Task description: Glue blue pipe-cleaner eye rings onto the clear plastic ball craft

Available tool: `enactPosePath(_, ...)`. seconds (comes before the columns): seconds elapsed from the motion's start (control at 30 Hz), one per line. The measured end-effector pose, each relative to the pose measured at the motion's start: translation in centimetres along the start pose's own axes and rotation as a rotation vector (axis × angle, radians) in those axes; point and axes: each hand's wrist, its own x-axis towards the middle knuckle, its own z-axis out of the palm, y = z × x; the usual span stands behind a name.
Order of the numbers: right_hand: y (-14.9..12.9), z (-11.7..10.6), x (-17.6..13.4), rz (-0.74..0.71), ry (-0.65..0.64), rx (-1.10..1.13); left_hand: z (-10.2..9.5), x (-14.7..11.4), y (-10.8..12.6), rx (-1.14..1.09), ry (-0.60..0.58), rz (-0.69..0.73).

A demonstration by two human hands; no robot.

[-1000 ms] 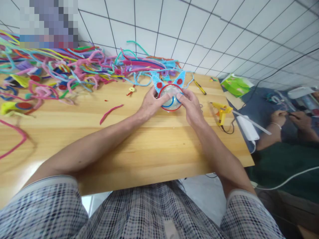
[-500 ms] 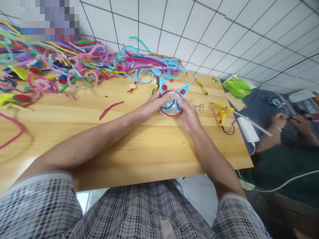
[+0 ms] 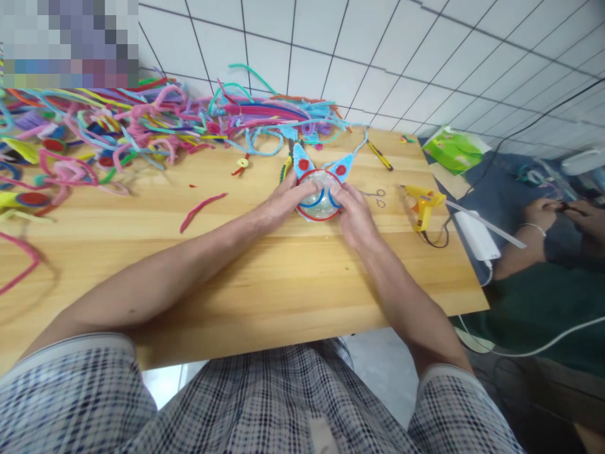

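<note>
You are pressing both hands onto a round clear plastic piece ringed in red pipe cleaner, with two pointed light-blue ears [image 3: 320, 192], which is lying on the far middle of the pale wooden table [image 3: 265, 277]. Your left hand [image 3: 288, 200] is lying against its left edge, fingers curled over the rim and thumb resting on the clear face. Your right hand [image 3: 353, 214] is covering its near right side, fingertips pressing down on the blue curved strands inside the ring. Both hands are closing loosely around the piece, touching it rather than lifting it.

A big tangle of coloured pipe cleaners [image 3: 142, 126] is sprawling along the far left of the table, against the white tiled wall [image 3: 401, 57]. A loose pink pipe cleaner strand [image 3: 202, 209] is lying left of your left arm. Small scissors [image 3: 375, 197] are sitting just right of the piece, and a yellow glue gun [image 3: 423, 203] is resting further right, near the table's edge. A green packet [image 3: 454, 151] is lying at the far right corner. Beyond the right edge, another person's hands [image 3: 567, 217] are working well apart from yours.
</note>
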Motion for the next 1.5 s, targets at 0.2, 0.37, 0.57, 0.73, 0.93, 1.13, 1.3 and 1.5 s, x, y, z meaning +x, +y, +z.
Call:
enactPosePath(0.2,-0.2,0.2,-0.2,0.008,0.000,0.016,0.1,-0.2,0.2,0.045,0.012,0.034)
enactPosePath(0.37,0.0,0.2,0.0,-0.001,-0.002,-0.009,0.2,-0.3,0.1,0.028,0.022,0.026)
enactPosePath(0.57,0.2,0.2,0.0,0.001,-0.006,0.022,0.1,-0.6,0.4,0.058,-0.005,0.008)
enactPosePath(0.73,-0.1,0.3,-0.1,-0.010,-0.026,0.055,-0.1,-0.5,0.5,0.039,0.004,-0.033)
enactPosePath(0.93,-0.6,0.4,-0.4,-0.002,-0.030,0.067,-0.1,-0.1,0.3,-0.009,0.006,-0.012)
enactPosePath(1.13,-0.5,0.4,-0.4,-0.007,-0.046,0.055,-0.1,-0.4,0.4,0.004,0.032,-0.059)
enactPosePath(1.3,-0.7,0.4,-0.4,-0.002,-0.058,0.037,-0.2,-0.6,0.4,0.006,-0.010,-0.031)
enactPosePath(1.5,-1.2,0.4,-0.7,-0.003,-0.076,0.019,-0.5,-0.5,0.2,0.019,-0.013,-0.042)
